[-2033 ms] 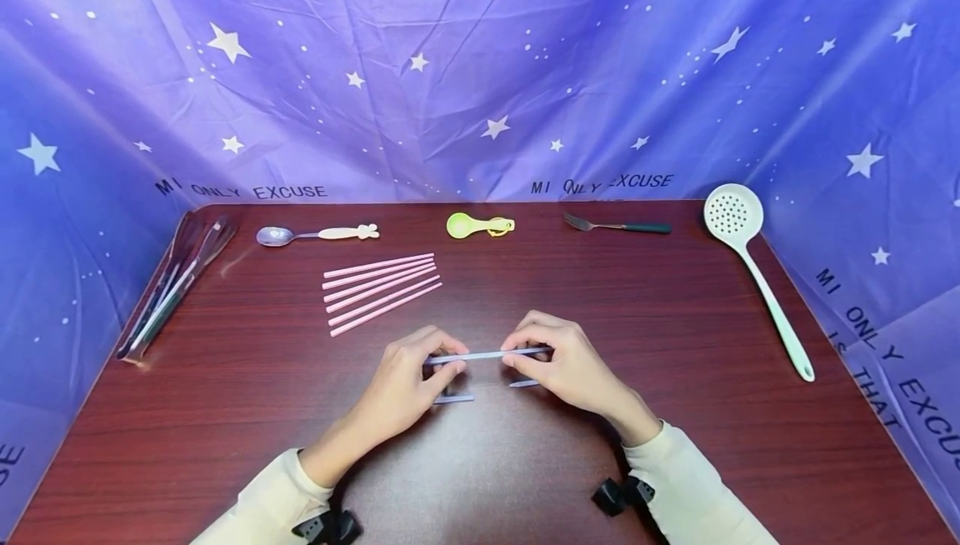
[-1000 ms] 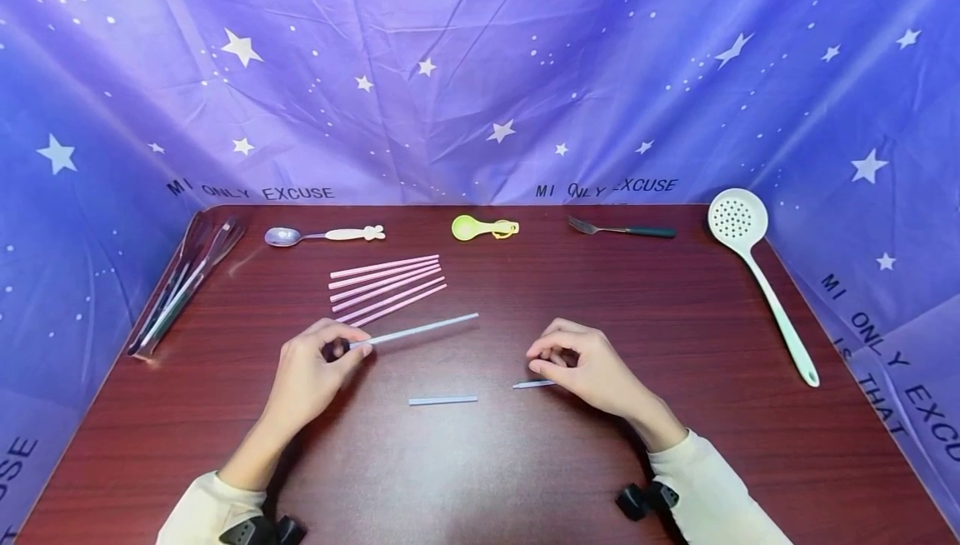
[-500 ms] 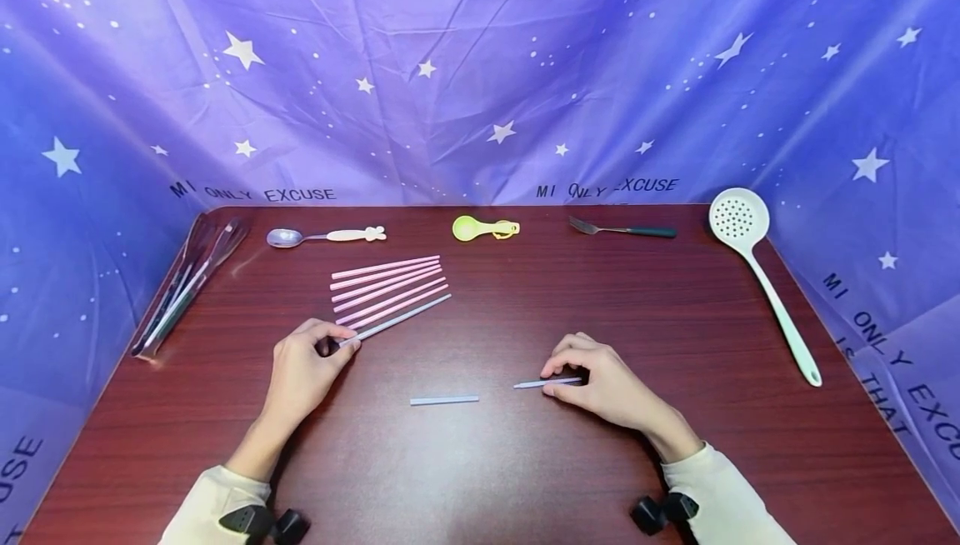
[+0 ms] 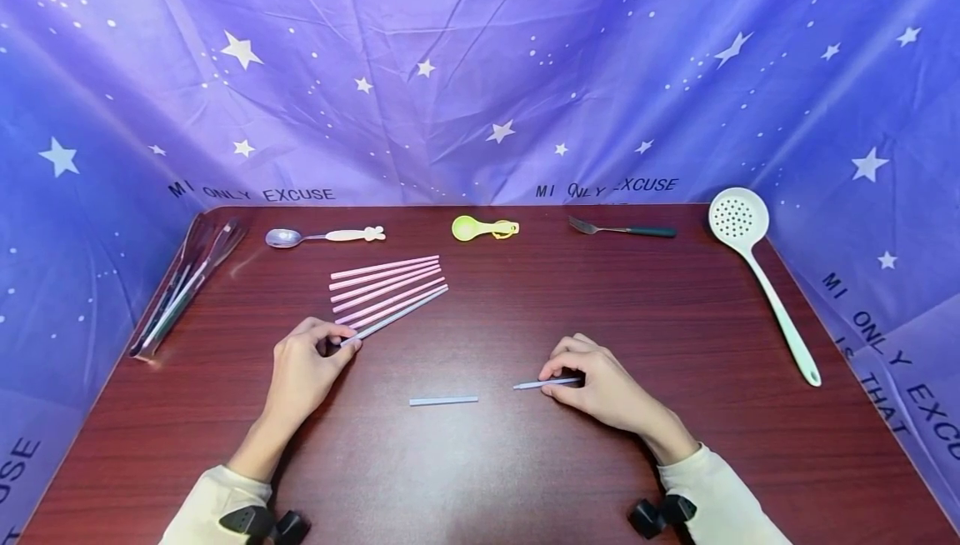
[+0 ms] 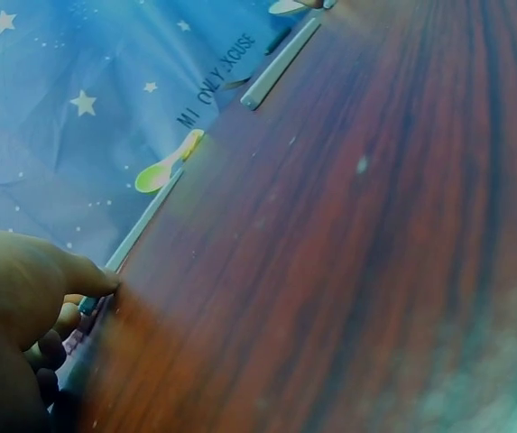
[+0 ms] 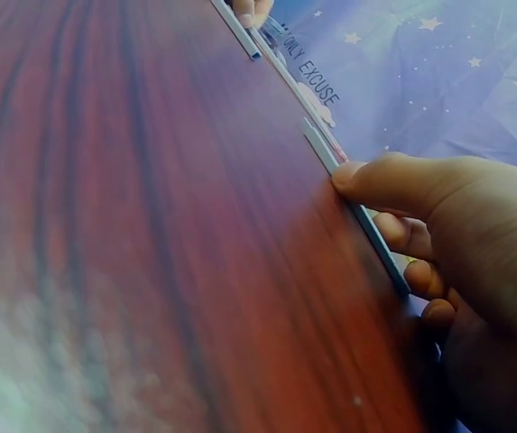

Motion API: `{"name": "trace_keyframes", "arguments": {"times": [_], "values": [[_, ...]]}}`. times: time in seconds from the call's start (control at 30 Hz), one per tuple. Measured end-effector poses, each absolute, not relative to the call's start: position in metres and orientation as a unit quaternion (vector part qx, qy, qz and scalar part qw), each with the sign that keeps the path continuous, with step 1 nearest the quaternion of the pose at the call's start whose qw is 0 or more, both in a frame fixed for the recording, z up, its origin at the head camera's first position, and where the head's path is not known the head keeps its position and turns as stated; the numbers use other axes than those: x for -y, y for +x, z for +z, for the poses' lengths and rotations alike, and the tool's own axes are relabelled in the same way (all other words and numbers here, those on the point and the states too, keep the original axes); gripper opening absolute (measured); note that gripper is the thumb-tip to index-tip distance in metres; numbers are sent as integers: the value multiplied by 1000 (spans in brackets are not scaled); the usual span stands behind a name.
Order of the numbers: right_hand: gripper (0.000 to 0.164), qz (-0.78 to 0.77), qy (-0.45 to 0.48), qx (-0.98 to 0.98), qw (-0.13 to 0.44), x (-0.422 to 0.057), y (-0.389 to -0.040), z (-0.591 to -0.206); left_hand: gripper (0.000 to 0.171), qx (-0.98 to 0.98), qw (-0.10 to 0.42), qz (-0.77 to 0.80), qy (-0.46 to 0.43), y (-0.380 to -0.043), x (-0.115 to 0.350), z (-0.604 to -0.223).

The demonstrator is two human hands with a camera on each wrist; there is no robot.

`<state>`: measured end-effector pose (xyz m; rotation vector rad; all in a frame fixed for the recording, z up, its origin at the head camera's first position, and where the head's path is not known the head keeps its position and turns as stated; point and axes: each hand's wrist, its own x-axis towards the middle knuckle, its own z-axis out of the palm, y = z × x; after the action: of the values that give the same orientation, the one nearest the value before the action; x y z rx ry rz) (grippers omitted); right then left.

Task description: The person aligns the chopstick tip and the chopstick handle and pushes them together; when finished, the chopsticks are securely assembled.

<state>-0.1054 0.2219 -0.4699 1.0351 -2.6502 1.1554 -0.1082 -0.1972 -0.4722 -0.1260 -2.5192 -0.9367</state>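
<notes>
My left hand (image 4: 306, 366) pinches the near-left end of a long light blue chopstick (image 4: 405, 313), which lies slanted just below a row of several pink chopsticks (image 4: 385, 267). In the left wrist view, the thumb and fingers hide that end of the blue chopstick (image 5: 145, 221). To the right, my right hand (image 4: 603, 382) pinches a short blue chopstick piece (image 4: 528, 385) low over the table. Its narrow, stepped tip points left, as the piece (image 6: 319, 146) shows in the right wrist view. Between the hands, another short blue piece (image 4: 444, 401) lies apart from both.
Along the back lie a metal spoon with a pale handle (image 4: 341, 235), yellow-green measuring spoons (image 4: 465, 228) and a dark-handled fork (image 4: 652, 232). A pale green skimmer (image 4: 778, 312) lies at right. A clear pouch with utensils (image 4: 180, 287) lies at left. Starry purple cloth (image 4: 420, 112) surrounds the table.
Both hands held the long blue chopstick at centre. My left hand carried it left and set it alongside the pink ones. The right hand let go of it and took the short piece.
</notes>
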Motion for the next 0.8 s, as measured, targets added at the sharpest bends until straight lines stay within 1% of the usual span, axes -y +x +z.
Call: {"name": "trace_keyframes", "arguments": {"times": [0.5,0.67,0.8], "values": [[20,375,334,864,44,-221,-105,-471,17,910,226,-344,-51,-109,193,-469],[19,373,333,864,48,-220,-105,-471,20,898,226,-366,-94,-105,175,-464],[18,368,330,868,46,-219,-104,-470,21,891,208,-377,-142,-98,153,-462]]}}
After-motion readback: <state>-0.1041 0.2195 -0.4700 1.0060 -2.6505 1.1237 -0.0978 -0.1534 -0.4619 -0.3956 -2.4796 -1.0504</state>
